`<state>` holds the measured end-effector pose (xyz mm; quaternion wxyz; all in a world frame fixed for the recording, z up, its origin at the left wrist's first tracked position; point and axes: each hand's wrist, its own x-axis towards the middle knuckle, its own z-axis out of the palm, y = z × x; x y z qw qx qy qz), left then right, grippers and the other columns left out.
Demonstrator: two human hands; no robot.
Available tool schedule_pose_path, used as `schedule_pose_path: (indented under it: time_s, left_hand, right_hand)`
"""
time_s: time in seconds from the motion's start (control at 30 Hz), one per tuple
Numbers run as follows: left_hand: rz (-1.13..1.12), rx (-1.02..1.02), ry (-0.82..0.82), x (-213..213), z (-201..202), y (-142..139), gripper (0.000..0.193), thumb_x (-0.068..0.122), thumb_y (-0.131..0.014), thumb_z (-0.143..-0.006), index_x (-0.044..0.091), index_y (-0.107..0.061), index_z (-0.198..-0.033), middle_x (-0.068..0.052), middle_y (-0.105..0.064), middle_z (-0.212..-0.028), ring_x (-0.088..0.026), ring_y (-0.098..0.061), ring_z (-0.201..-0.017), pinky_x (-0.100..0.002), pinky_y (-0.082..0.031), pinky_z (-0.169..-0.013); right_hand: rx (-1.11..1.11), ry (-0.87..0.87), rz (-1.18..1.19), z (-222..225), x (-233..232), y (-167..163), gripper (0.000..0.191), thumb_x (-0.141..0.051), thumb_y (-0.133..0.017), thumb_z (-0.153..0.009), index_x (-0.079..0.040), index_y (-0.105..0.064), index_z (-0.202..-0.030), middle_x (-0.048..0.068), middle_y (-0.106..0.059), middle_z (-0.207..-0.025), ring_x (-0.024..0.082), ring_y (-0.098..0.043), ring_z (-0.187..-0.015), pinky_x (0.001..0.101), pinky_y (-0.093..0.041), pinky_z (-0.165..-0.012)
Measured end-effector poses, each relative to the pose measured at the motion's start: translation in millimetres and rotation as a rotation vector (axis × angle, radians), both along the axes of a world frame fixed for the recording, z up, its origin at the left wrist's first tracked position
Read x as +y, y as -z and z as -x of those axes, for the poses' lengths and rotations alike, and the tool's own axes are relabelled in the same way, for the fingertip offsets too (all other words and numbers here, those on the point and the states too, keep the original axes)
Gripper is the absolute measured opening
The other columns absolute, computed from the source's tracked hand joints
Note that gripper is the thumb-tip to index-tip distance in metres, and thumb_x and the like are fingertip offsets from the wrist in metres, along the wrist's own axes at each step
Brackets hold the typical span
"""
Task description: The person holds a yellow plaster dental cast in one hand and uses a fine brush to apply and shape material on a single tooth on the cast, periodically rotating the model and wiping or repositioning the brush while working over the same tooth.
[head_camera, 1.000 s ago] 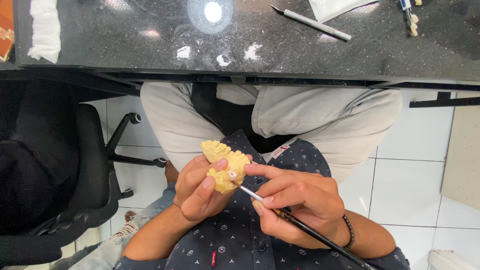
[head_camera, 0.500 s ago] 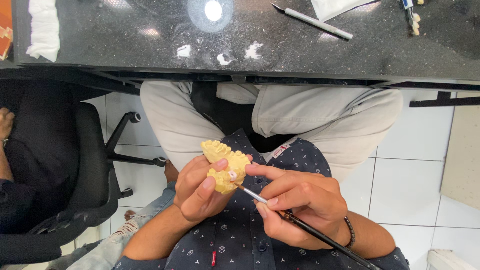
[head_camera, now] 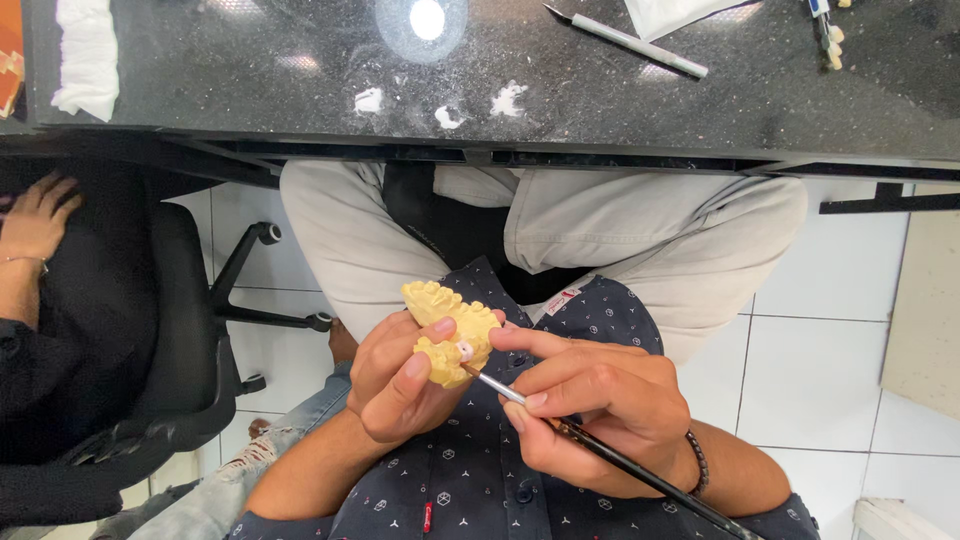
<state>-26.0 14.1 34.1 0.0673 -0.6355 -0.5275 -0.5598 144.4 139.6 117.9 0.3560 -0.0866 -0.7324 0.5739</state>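
yellow plaster teeth model (head_camera: 447, 328) sat in the left hand (head_camera: 400, 385), fingers curled tight around it, over the lap and below the dark table (head_camera: 250, 80). the right hand (head_camera: 600, 415) pinched a thin brush (head_camera: 600, 450), its tip touching a small pink tooth (head_camera: 464, 351) on the model. another person's hand (head_camera: 35, 215) rested far left, by a black chair (head_camera: 180, 330).

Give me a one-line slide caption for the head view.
Left hand holds a yellow dental model while the right hand touches a thin brush to it, below a dark countertop.
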Motion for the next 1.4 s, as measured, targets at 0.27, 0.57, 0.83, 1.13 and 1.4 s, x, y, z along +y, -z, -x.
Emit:
schedule_pose_path:
  time_s: [0.27, 0.57, 0.83, 1.13, 1.4]
  left_hand:
    - [-0.011, 0.010, 0.006, 1.5, -0.4, 0.2, 0.084, -0.001, -0.092, -0.082, 0.003, -0.033, -0.142, -0.023, -0.058, -0.127, -0.036, -0.075, -0.084, -0.047, -0.065, -0.068]
    - [-0.001, 0.014, 0.004, 0.1, -0.2, 1.5, 0.084, 0.000, -0.093, -0.081, 0.002, -0.034, -0.141, -0.023, -0.059, -0.126, -0.035, -0.074, -0.084, -0.046, -0.064, -0.068]
    - [0.043, 0.016, 0.005, -4.5, -0.1, 1.7, 0.081, 0.001, -0.093, -0.081, 0.002, -0.035, -0.139, -0.022, -0.060, -0.126, -0.034, -0.074, -0.083, -0.045, -0.063, -0.067]
    - [0.023, 0.015, 0.000, -2.1, -0.2, 1.4, 0.081, 0.002, -0.094, -0.081, 0.002, -0.036, -0.137, -0.022, -0.060, -0.125, -0.035, -0.074, -0.084, -0.046, -0.064, -0.068]
    - [0.043, 0.014, 0.009, -3.2, -0.3, 1.3, 0.080, 0.000, -0.092, -0.081, 0.002, -0.036, -0.138, -0.022, -0.060, -0.125, -0.035, -0.075, -0.084, -0.046, -0.065, -0.069]
  right_hand:
    - [0.015, -0.004, 0.015, -0.9, 0.4, -0.9, 0.023, 0.011, -0.075, -0.082, -0.001, -0.059, -0.092, 0.010, -0.072, -0.080, 0.014, -0.072, -0.069, 0.0547, -0.064, -0.105]
    - [-0.006, 0.009, 0.001, -0.9, 0.2, 1.1, 0.023, 0.010, -0.076, -0.082, -0.002, -0.059, -0.091, 0.010, -0.072, -0.080, 0.014, -0.072, -0.069, 0.0536, -0.065, -0.103]
    - [0.004, -0.012, 0.010, -3.2, 2.1, 0.2, 0.023, 0.010, -0.076, -0.083, -0.002, -0.059, -0.094, 0.009, -0.072, -0.080, 0.015, -0.073, -0.071, 0.0547, -0.064, -0.105]
    - [-0.002, 0.013, -0.009, -2.1, 0.5, 1.7, 0.023, 0.009, -0.076, -0.082, -0.001, -0.059, -0.094, 0.010, -0.072, -0.080, 0.015, -0.074, -0.071, 0.0536, -0.065, -0.103]
    - [0.007, -0.006, 0.010, -5.1, 2.0, 2.3, 0.024, 0.009, -0.076, -0.083, -0.002, -0.059, -0.095, 0.009, -0.072, -0.081, 0.014, -0.073, -0.071, 0.0547, -0.064, -0.105]
